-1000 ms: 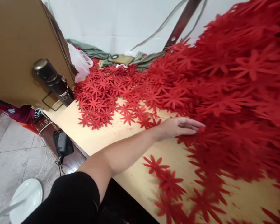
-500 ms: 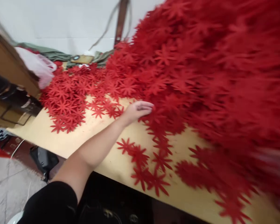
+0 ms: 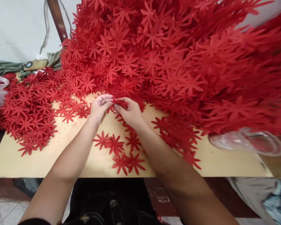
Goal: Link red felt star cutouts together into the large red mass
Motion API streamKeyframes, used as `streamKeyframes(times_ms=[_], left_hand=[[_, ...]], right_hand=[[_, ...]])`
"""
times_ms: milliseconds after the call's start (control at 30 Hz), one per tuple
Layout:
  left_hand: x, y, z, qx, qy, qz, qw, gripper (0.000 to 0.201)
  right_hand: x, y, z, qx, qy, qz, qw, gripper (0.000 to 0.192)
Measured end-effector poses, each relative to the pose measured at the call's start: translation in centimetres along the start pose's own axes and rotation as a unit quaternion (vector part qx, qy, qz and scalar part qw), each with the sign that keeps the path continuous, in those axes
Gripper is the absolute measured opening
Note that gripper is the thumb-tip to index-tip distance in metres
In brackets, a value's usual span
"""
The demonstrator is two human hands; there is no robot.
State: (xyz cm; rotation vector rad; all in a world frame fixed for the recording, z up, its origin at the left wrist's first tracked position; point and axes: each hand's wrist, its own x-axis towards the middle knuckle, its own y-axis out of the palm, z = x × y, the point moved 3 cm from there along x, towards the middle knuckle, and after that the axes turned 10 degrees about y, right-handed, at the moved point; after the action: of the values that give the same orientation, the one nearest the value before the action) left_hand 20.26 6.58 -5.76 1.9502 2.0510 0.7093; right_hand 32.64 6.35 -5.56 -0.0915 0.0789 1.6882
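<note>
— Where is the small red star-shaped felt flower (image 3: 118, 102) we are handling?

— Pinched between our two hands, just over the pale wooden tabletop (image 3: 61, 156), at the foot of the big heap of red felt flowers (image 3: 178, 62).

— And our hands?

— Our left hand (image 3: 99, 107) curls narrow, fingertips on the flower's left edge; our right hand (image 3: 130, 112) grips its right side. Loose flat flowers (image 3: 117, 150) lie just below our wrists.

A heap of cut-out flowers (image 3: 178, 62) fills the upper right of the table (image 3: 25, 162), loose flowers (image 3: 121, 153) lie lower centre, a plastic bag (image 3: 248, 142) at right.
</note>
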Motion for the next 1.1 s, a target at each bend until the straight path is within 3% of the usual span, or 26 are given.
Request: streamKeyframes(times_ms=[133,367,633,800,900,1000,1067,1100], left_hand=[[-0.1,0.6,0.3,0.023,-0.004,0.003,1.000,0.037],[-0.4,0.5,-0.2,0.046,0.022,-0.043,0.998,0.027],[-1.3,1.3,-0.7,0.099,0.008,0.011,0.995,0.024],[-1.0,1.2,-0.7,0.214,0.029,0.030,0.976,0.023],[-1.4,1.1,-1.9,0.319,0.093,0.045,0.942,0.026],[-4.2,1.7,-3.9,0.389,0.155,0.090,0.904,0.032],[-7.4,3.0,-4.9,0.502,0.261,0.222,0.795,0.047],[-9.1,3.5,-5.0,0.529,0.271,0.292,0.750,0.054]], right_hand=[[-0.3,-0.8,0.0,-0.004,-0.063,-0.027,0.998,0.020],[-0.5,-1.2,0.8,0.023,-0.056,-0.031,0.998,0.033],[-1.5,-1.4,2.2,-0.081,-0.051,-0.025,0.995,0.035],[-1.1,-2.2,2.4,-0.116,-0.052,-0.081,0.989,0.033],[-0.8,-3.1,2.5,-0.098,-0.046,-0.111,0.988,0.039],[-0.5,-3.9,2.9,-0.057,-0.048,-0.125,0.989,0.043],[-0.4,-4.2,3.1,-0.032,-0.058,-0.127,0.990,0.044],[-0.3,-4.2,3.1,-0.017,-0.063,-0.125,0.990,0.043]])
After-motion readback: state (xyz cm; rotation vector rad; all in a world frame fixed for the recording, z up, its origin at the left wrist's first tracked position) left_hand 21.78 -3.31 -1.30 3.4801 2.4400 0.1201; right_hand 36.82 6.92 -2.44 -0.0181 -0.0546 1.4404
